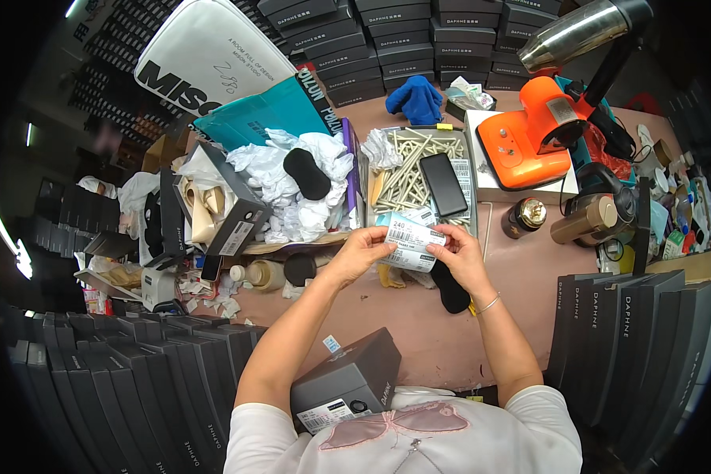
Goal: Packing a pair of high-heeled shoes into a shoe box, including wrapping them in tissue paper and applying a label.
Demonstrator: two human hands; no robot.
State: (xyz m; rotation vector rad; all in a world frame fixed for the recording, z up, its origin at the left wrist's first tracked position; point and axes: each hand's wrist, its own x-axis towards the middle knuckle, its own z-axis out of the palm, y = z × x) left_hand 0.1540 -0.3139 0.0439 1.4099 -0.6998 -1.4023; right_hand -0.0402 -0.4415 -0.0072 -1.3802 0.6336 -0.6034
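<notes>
A small set of white printed labels (409, 243) is held up above the near end of a grey tray (464, 142); whether the tray is touched by it cannot be told. The labels' left edge is pinched between the thumb and fingers of the left hand (362, 254), and their right edge is pinched likewise by the right hand (462, 259). The tray is filled with pale sticks (407, 162), on which a black phone (443, 184) is laid. A black, rounded object (450, 289) is partly hidden by the right hand.

To the left, crumpled white paper (280, 213) is heaped, with a black pad (306, 174) placed on top. Beside it, beige shoes (204, 212) are held in an uncovered box (239, 231). An orange machine (521, 154) is set on the right of the worktop (355, 304). Near the person's body, a dark grey shoebox (359, 367) is placed at a slant, and upright dark boxes (624, 340) are lined up at the right.
</notes>
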